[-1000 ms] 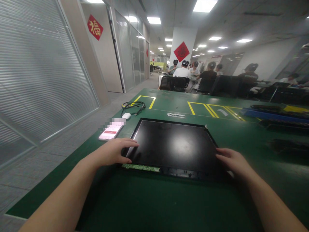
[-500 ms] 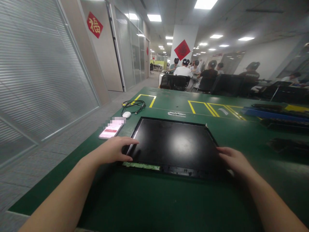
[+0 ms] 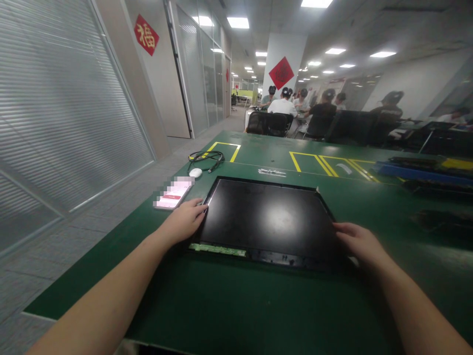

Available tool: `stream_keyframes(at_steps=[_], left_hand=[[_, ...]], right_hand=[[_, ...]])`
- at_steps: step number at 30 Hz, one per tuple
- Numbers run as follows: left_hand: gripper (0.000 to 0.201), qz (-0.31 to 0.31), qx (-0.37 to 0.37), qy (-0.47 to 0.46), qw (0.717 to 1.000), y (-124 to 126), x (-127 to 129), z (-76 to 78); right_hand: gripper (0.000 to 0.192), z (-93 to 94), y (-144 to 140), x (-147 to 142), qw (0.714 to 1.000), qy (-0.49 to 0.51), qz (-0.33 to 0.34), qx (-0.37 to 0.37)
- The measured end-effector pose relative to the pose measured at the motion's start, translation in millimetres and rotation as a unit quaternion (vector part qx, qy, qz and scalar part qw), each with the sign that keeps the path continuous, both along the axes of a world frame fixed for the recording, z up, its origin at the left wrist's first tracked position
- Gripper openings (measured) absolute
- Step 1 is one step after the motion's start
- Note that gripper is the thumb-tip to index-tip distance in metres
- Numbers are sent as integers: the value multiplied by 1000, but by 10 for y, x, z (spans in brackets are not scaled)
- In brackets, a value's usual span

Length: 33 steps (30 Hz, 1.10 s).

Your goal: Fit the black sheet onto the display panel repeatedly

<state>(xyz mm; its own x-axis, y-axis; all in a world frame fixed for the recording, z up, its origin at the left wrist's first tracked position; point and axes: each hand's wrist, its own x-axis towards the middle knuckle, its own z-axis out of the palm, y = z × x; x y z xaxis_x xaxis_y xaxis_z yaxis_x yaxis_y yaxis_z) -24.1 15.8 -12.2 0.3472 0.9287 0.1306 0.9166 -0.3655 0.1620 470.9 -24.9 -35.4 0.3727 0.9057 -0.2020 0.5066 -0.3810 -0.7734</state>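
A flat black LCD panel [image 3: 254, 217] in a thin dark frame lies face up on the green table. A strip of green circuit board [image 3: 218, 250] shows along the left part of its near edge. My left hand [image 3: 186, 217] is closed at the panel's left edge, fingertips on the frame and thumb hidden. At the right edge, my right hand [image 3: 356, 241] grips the frame, its fingers on the rim and its underside out of sight.
Left of the panel lie a lit phone [image 3: 173, 193], a white mouse-like object [image 3: 195, 173] and a coiled black cable [image 3: 207, 159]. Dark parts and a blue tray [image 3: 399, 170] stand at the right. Yellow tape [image 3: 308, 155] marks the far table; people [image 3: 283, 104] sit beyond.
My left hand has moved from the panel's near left corner, fingers spread over the screen, forward along the left edge and onto the frame. My right hand stays at the right edge.
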Motion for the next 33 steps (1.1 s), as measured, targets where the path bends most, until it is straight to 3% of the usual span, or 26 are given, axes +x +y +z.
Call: stream_keyframes(at_steps=[11,16,24,33], left_hand=[[49,14,-4,-17,1000,53,28,-56],[49,9,-9,-33,999,52,29,-26],[49,-7,-14,-52,999,52,15,19],[45,-2,15,-70,997,32,33,-9]], right_hand=[[41,9,7,-15,1000,-7,-10,5],[41,16,-1,-37,1000,18,-15,-5],[39,100,-13,-94,999,-21,-20,-13],[38,5,-6,-54,1000,10,0,-3]])
